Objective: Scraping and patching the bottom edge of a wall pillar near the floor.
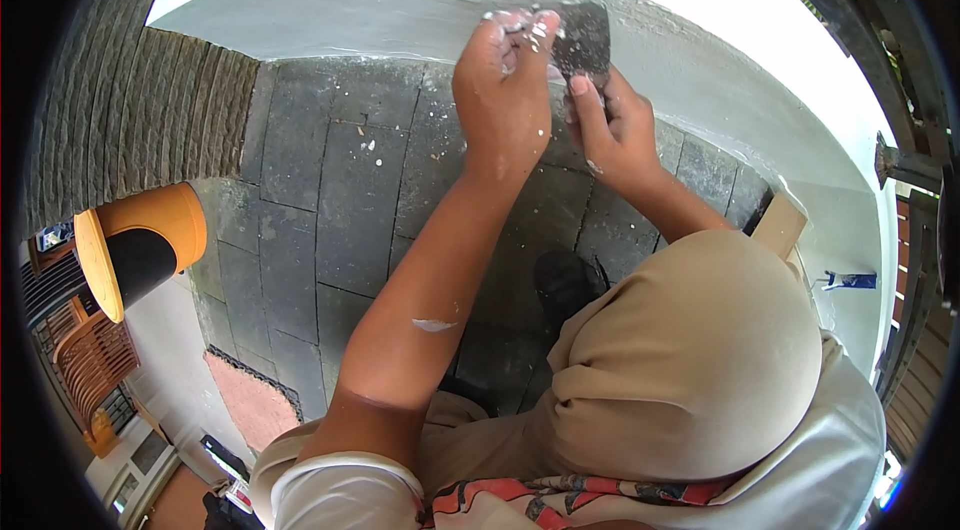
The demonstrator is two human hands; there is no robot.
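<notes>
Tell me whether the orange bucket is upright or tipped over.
Tipped. The orange bucket lies on its side, its dark open mouth and rim facing sideways, left of the left hand.

Lower part of the dark sheet [585, 42] is being covered by the right hand [612, 125]; its left edge is being pinched out of sight by the left hand [503, 90]. What is on the sheet's face is not being resolved. Below the sheet, a dark shoe [567, 280] is being half hidden by the bent knee [690, 360]. Right of the sheet, the wooden block [779, 225] is being partly masked by that knee. Small blue object [850, 280] further right: too small to identify.
</notes>
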